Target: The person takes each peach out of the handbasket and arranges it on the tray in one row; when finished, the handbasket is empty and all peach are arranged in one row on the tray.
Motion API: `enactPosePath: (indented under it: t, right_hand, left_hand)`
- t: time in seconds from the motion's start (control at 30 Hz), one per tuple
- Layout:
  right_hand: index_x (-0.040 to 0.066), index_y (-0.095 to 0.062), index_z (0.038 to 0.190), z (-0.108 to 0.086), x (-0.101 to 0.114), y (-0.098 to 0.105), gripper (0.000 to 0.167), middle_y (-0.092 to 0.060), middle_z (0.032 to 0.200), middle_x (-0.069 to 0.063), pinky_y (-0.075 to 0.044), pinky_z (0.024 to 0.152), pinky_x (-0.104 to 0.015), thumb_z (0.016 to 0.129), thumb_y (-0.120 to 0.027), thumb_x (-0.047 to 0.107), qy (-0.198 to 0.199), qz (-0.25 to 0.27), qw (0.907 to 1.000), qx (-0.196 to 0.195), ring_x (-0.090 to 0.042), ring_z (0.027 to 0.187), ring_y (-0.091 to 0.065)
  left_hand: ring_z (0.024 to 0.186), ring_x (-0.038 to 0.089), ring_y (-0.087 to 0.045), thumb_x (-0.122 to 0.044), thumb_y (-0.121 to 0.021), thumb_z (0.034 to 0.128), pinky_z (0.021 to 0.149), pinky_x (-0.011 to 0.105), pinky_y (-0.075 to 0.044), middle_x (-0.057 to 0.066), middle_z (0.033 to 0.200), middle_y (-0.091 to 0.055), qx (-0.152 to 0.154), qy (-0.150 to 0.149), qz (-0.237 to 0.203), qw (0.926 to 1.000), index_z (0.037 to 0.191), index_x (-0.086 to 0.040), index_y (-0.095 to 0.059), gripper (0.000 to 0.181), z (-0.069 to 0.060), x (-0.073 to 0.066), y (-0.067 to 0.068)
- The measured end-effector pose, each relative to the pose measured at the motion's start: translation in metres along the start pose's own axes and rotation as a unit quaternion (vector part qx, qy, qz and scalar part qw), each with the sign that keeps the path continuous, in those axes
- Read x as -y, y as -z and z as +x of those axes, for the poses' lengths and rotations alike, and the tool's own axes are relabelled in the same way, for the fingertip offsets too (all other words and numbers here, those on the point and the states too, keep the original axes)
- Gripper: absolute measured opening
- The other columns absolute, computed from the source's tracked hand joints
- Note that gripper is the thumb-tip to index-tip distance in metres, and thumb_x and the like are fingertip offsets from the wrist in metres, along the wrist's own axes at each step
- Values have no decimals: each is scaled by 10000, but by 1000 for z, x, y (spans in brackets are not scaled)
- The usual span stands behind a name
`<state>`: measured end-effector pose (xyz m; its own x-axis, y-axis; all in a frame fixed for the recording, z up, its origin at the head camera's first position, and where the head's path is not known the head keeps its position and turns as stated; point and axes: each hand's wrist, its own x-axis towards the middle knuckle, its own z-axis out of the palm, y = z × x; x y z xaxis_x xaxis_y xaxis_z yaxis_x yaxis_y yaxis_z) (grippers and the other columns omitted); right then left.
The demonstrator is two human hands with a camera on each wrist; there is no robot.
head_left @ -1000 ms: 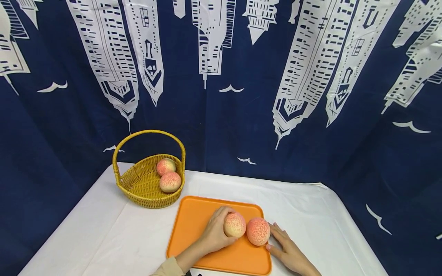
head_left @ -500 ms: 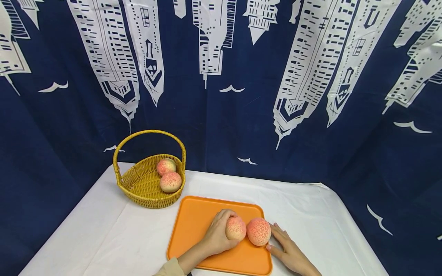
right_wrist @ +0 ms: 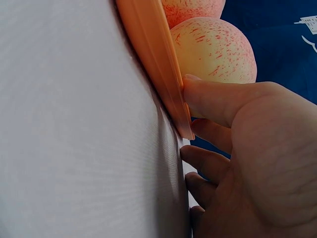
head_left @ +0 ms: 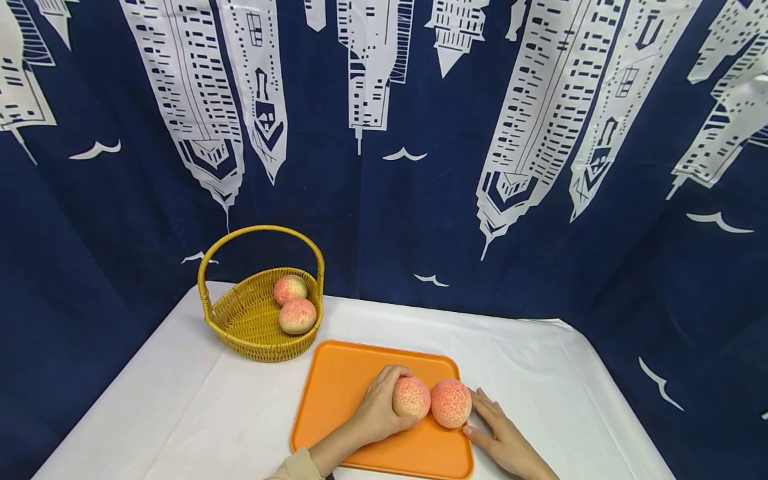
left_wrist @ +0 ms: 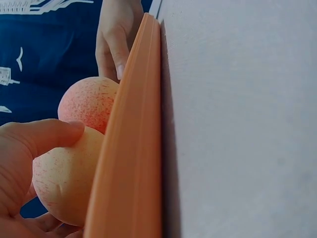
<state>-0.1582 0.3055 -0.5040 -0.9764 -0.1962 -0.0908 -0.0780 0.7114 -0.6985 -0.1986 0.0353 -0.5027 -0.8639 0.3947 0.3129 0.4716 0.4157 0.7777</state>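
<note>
"Where was the held peach?"

"The held peach (head_left: 413,399), round and speckled pink over cream, sat over the smooth orange tray (head_left: 336,387), in the left hand (head_left: 378,408). Thumb on the near side, fingers curled over the far side, opened only as wide as the fruit."

"And that arm?"

"It slanted in from the lower left, out of a beige sleeve (head_left: 298,467)."

"The right hand (head_left: 503,437)?"

"Loosely extended at the tray's right edge, fingers parted, gripping nothing. They lay right beside a second peach (head_left: 451,404); I couldn't tell if they touched it."

"Farther out?"

"A woven basket (head_left: 267,353) with a hooped handle stood on the white-covered tabletop (head_left: 174,400), two more peaches (head_left: 297,316) inside."
</note>
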Motion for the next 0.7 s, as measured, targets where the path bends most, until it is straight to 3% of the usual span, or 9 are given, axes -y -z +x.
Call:
enactPosePath:
  t: [0.03, 0.1, 0.17, 0.3, 0.33, 0.43, 0.53, 0.63, 0.7]
  right_hand:
    - [126, -407, 1490, 0, 0, 0, 666, -321, 1587, -75, 58, 1200, -310, 921, -634, 388, 37, -18, 10000, -32, -344, 1505, -105]
    - [132, -411, 1489, 0, 0, -1, 665, -319, 1588, -72, 71, 1185, -274, 918, -637, 389, -8, 24, 10000, -32, -340, 1506, -102]
    - [126, -412, 1487, 1, 0, -1, 665, -323, 1585, -81, 65, 1204, -313, 918, -639, 385, 16, 11, 10000, -23, -347, 1504, -107]
    - [105, -401, 1491, 1, -1, 0, 668, -327, 1582, -98, 14, 1193, -564, 928, -629, 382, 116, -83, 9999, 31, -366, 1499, -120]
    - [102, -402, 1490, 2, -2, 0, 667, -329, 1580, -98, 14, 1199, -548, 928, -629, 381, 136, -93, 9999, 28, -367, 1498, -122]
    - [124, -387, 1500, 2, -2, 0, 674, -309, 1591, -81, 77, 1211, -304, 928, -628, 386, 72, 4, 9999, 80, -341, 1507, -95]
    - [144, -376, 1508, 3, -2, 0, 681, -292, 1599, -70, 142, 1074, -60, 925, -631, 385, 20, 128, 9999, 93, -319, 1513, -72]
    - [144, -373, 1510, 3, -2, 0, 686, -295, 1597, -71, 130, 1056, -36, 923, -634, 385, 29, 113, 9999, 75, -317, 1512, -79]
    - [140, -378, 1507, 2, -3, 0, 686, -299, 1596, -69, 117, 1105, -87, 921, -637, 386, 6, 92, 9999, 75, -318, 1511, -83]
  left_hand:
    - [1128, 168, -547, -185, -865, 669, 959, 411, -477, -21, 1229, -528, 4, 14, 2, 10000, 1221, -186, -506, 659, 0, 0, 0]
    - [1130, 170, -547, -190, -867, 672, 961, 416, -476, -18, 1232, -527, 15, 30, -7, 10000, 1227, -185, -504, 663, 0, 0, 0]
    - [1128, 172, -549, -193, -868, 672, 962, 416, -479, -14, 1228, -527, 24, 44, -23, 10000, 1231, -182, -503, 667, 0, 0, -1]
    - [1123, 174, -548, -230, -868, 674, 960, 409, -484, -10, 1226, -523, 34, 81, -30, 10000, 1239, -176, -504, 673, 0, 0, 0]
    - [1124, 177, -545, -248, -865, 676, 960, 410, -481, -10, 1227, -522, 37, 98, -43, 9999, 1243, -173, -506, 675, 0, -1, 1]
    - [1148, 210, -530, -303, -853, 685, 960, 445, -468, 5, 1246, -517, 15, 107, -114, 9999, 1267, -149, -510, 693, 1, -3, 4]
    - [1181, 241, -511, -321, -841, 702, 965, 478, -453, 20, 1270, -508, -109, 53, -138, 9998, 1290, -133, -511, 700, 3, -7, 13]
    - [1205, 247, -507, -275, -828, 717, 979, 481, -447, 32, 1288, -512, -506, -124, -37, 9986, 1284, -125, -525, 661, 7, -10, 26]
    - [1185, 231, -521, -234, -826, 717, 968, 459, -458, 30, 1283, -527, -910, -245, 26, 9955, 1263, -125, -542, 625, 10, -11, 38]
